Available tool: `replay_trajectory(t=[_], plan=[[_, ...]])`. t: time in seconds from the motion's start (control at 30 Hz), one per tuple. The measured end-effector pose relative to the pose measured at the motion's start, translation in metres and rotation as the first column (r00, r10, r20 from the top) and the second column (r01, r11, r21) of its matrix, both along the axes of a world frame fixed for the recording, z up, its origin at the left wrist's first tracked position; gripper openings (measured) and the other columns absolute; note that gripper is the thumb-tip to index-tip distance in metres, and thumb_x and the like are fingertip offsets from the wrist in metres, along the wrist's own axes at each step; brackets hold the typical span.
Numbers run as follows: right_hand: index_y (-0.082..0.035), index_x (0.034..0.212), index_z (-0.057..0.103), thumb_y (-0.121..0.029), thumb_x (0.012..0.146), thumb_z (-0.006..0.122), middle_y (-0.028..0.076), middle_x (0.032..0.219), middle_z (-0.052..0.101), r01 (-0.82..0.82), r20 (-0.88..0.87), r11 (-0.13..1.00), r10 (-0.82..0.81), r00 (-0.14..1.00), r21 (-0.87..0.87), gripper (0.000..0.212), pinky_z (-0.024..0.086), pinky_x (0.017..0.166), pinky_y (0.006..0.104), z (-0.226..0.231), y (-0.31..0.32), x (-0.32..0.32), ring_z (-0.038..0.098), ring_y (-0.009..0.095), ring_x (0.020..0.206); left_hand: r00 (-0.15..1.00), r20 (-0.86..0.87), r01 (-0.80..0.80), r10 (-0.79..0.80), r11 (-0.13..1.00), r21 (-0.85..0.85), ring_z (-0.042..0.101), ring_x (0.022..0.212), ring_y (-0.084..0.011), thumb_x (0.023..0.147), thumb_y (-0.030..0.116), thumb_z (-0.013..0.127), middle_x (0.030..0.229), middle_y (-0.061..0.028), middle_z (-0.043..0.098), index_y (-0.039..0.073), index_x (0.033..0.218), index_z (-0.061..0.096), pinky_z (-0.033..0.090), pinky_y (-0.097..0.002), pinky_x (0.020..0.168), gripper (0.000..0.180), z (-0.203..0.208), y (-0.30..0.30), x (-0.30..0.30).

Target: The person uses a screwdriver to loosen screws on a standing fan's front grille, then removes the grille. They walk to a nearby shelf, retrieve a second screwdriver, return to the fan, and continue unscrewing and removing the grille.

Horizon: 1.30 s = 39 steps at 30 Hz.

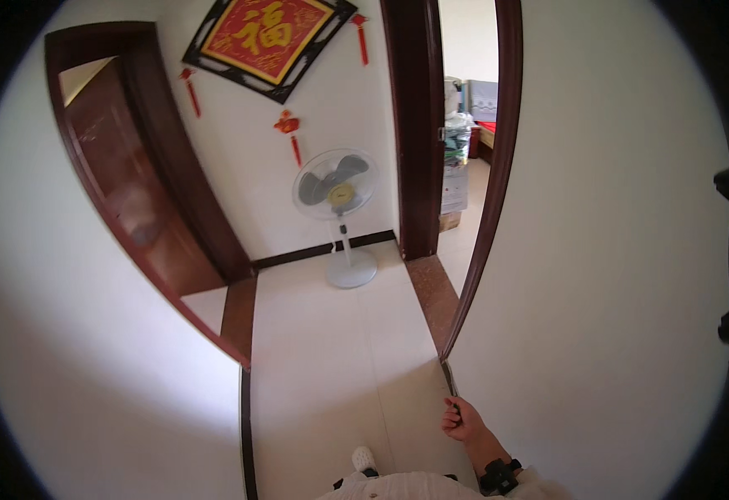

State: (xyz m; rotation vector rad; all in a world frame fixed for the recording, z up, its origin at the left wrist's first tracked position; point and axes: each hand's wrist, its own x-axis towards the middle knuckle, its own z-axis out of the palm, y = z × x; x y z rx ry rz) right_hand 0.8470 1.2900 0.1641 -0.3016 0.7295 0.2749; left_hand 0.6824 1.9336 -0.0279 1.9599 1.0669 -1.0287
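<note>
My right hand (463, 419) is low in the head view, in front of the right-hand wall, with a black device strapped at the wrist (499, 477). Its fingers are curled closed, and whatever they may hold is too small to make out. My left hand is out of the picture. Farther off, a white pedestal fan (352, 269) with grey blades stands on the floor against the end wall, apart from my hand.
Pale floor tiles (323, 342) run between two walls. Doorways with dark red-brown frames open on the left (206, 192) and right (414, 133). Through the right one stand stacked boxes and bags (454, 179). A red-and-gold diamond wall hanging (264, 37) is above the fan.
</note>
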Motion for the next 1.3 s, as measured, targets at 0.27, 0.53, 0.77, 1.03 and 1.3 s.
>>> replay_trajectory(t=[0.27, 0.53, 0.77, 1.03, 1.3], plan=[[-0.009, 0.093, 0.055, -0.018, 0.091, 0.055, -0.005, 0.058, 0.040, 0.117, 0.028, 0.993, -0.116, 0.993, -0.031, 0.009, 0.029, 0.044, 0.0230, 0.031, 0.001, 0.135, 0.035, 0.006, 0.045, 0.791, 0.552, 0.342, -0.264, 0.939, -0.041, 0.057, 0.049, -0.0237, 0.089, 0.035, 0.047, 0.059, -0.0109, 0.055, -0.001, 0.076, 0.058, 0.049, -0.0379, 0.050, 0.040, 0.068, -0.115, 0.464], [-0.009, 0.088, 0.053, -0.017, 0.092, 0.054, -0.005, 0.056, 0.038, 0.197, 0.061, 0.969, -0.207, 0.976, 0.146, 0.009, 0.027, 0.042, 0.0212, 0.010, -0.072, 0.330, 0.034, 0.006, 0.045, 0.465, 0.642, 0.709, -0.609, 0.691, 0.142, 0.063, 0.058, -0.0262, 0.092, 0.041, 0.037, 0.059, -0.0136, 0.063, -0.001, 0.069, 0.060, 0.051, -0.0393, 0.064, 0.054, 0.114, -0.331, 0.729], [-0.012, 0.092, 0.053, -0.020, 0.094, 0.053, -0.007, 0.058, 0.029, 0.135, 0.164, 0.964, -0.176, 0.971, 0.230, 0.009, 0.021, 0.043, 0.0213, 0.039, -0.136, 0.487, 0.026, 0.005, 0.046, 0.806, 0.085, 0.588, -0.586, 0.809, 0.002, 0.063, 0.060, -0.0202, 0.093, 0.036, 0.038, 0.065, -0.0102, 0.065, 0.003, 0.079, 0.062, 0.051, -0.0342, 0.064, 0.044, 0.059, -0.245, 0.775], [-0.012, 0.080, 0.048, -0.019, 0.092, 0.052, -0.006, 0.056, 0.032, 0.438, -0.036, 0.865, -0.443, 0.896, 0.247, 0.014, 0.023, 0.041, 0.0224, 0.007, -0.240, 0.602, 0.028, 0.006, 0.044, 0.771, -0.101, 0.614, -0.629, 0.776, -0.145, 0.063, 0.062, -0.0181, 0.094, 0.037, 0.042, 0.072, -0.0086, 0.065, 0.004, 0.087, 0.062, 0.050, -0.0326, 0.063, 0.039, 0.012, -0.313, 0.944], [-0.012, 0.087, 0.050, -0.018, 0.092, 0.053, -0.005, 0.058, 0.035, 0.724, -0.033, 0.660, -0.734, 0.678, 0.198, 0.009, 0.023, 0.041, 0.0227, 0.013, -0.342, 0.666, 0.031, 0.007, 0.043, 0.571, 0.181, 0.729, -0.800, 0.393, -0.560, 0.063, 0.065, -0.0160, 0.094, 0.037, 0.046, 0.078, -0.0070, 0.066, 0.005, 0.096, 0.061, 0.050, -0.0310, 0.062, 0.036, 0.022, -0.579, 1.172]])
